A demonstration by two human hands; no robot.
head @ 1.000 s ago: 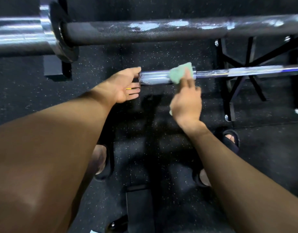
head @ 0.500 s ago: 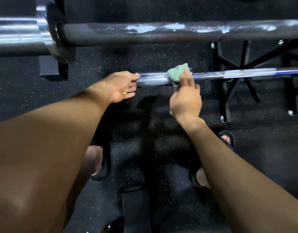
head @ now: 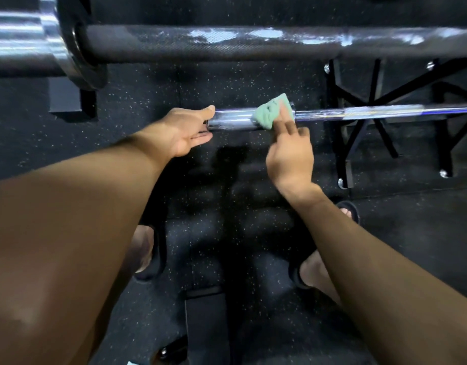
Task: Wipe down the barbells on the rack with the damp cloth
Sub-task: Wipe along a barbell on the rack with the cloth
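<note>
Lower barbell (head: 359, 114) lies left-right; right hand (head: 290, 151) presses green cloth (head: 269, 114) on it.

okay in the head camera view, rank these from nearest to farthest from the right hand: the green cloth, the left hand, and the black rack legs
1. Green cloth: under the right hand's fingers, on the lower barbell.
2. Left hand: at that barbell's end, leftward.
3. Black rack legs: rightward, behind the bar; nearly as close as the left hand.

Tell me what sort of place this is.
Most likely a gym: a knurled upper barbell, a chrome lower barbell on a black rack, and speckled rubber flooring.
</note>
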